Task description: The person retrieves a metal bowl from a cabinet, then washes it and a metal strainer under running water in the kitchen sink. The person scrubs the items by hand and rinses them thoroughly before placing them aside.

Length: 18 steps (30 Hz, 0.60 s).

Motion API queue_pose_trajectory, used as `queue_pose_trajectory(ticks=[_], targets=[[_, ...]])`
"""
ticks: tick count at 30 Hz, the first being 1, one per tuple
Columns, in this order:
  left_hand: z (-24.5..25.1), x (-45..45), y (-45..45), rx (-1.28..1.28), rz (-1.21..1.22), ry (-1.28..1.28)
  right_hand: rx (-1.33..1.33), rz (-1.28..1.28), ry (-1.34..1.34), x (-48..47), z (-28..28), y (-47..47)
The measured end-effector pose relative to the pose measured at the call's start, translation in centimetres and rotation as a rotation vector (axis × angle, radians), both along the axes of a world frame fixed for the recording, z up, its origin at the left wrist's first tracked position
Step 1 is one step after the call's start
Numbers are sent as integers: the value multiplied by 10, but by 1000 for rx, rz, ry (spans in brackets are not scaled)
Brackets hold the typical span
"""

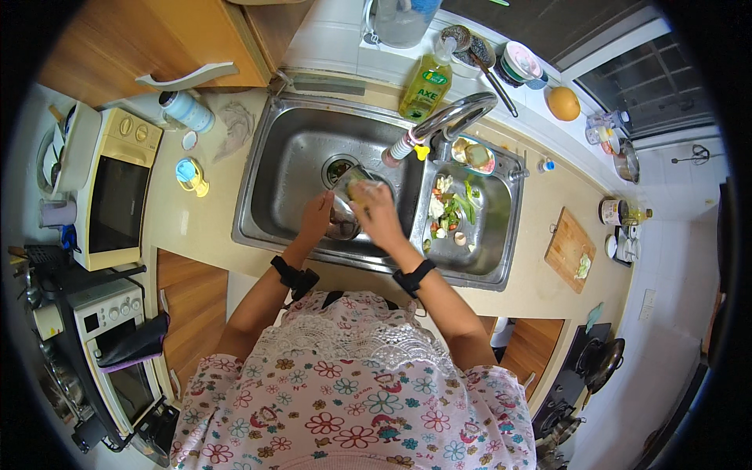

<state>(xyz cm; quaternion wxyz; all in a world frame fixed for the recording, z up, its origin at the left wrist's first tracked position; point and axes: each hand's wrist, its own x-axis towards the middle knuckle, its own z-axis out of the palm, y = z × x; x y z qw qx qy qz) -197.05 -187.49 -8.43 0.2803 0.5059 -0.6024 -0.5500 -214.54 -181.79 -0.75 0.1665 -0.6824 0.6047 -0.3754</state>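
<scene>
Over the large basin of the stainless steel sink (282, 158), my left hand (317, 215) grips the side of a shiny, partly see-through vessel (342, 218). My right hand (376, 212), somewhat blurred, is at the vessel's upper right and holds a yellowish thing, perhaps a sponge (356, 192). The drain (341, 169) lies just beyond the vessel. A curved chrome faucet (470, 104) with a pink and white nozzle (399, 150) reaches over the basin from the right. In the smaller basin (493, 235) lie vegetable scraps (449, 212) and a piece of eggshell (460, 238).
A yellow dish soap bottle (426, 88) stands behind the sink. Left are a toaster oven (117, 194), a blue bottle (188, 111), a yellow-handled item (192, 176) and a crumpled cloth (236, 130). Right is a wooden cutting board (567, 247); an orange fruit (563, 104) sits on the sill.
</scene>
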Motion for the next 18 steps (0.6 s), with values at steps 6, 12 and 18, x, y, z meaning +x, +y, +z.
queue_pose_trajectory(ticks=[6,12,18], targets=[[27,-2,17,-37,157,162,31,-201,225,19,-14,-23],[40,0,26,99,241,279,81,-176,49,7,-16,-56],[33,5,25,100,338,362,-48,-177,93,37,-27,-47]])
